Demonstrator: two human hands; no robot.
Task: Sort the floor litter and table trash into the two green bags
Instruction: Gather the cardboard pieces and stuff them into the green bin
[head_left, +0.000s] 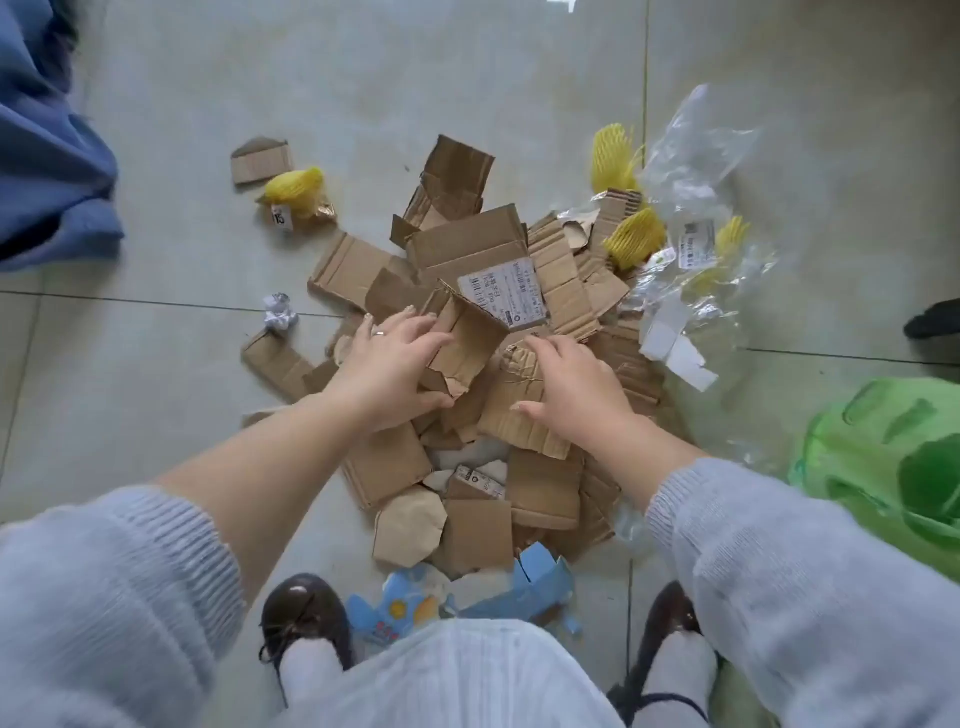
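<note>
A heap of torn cardboard pieces (540, 488) covers the tiled floor in front of my feet. My left hand (389, 364) grips a folded cardboard piece (467, 338) at the heap's middle, thumb under its torn edge. My right hand (571, 389) lies on a crumpled cardboard piece (519, 415), fingers curled over its top edge. A larger cardboard flap with a white shipping label (498, 291) lies just beyond both hands. A green bag (893, 457) sits at the right edge, partly cut off.
Yellow foam fruit nets (615, 156) and clear plastic wrap (691, 156) lie at the heap's far right. Another yellow net (296, 189) and a crumpled paper ball (279, 313) lie to the left. Blue printed carton scraps (540, 577) sit between my shoes. Blue fabric (47, 156) hangs at top left.
</note>
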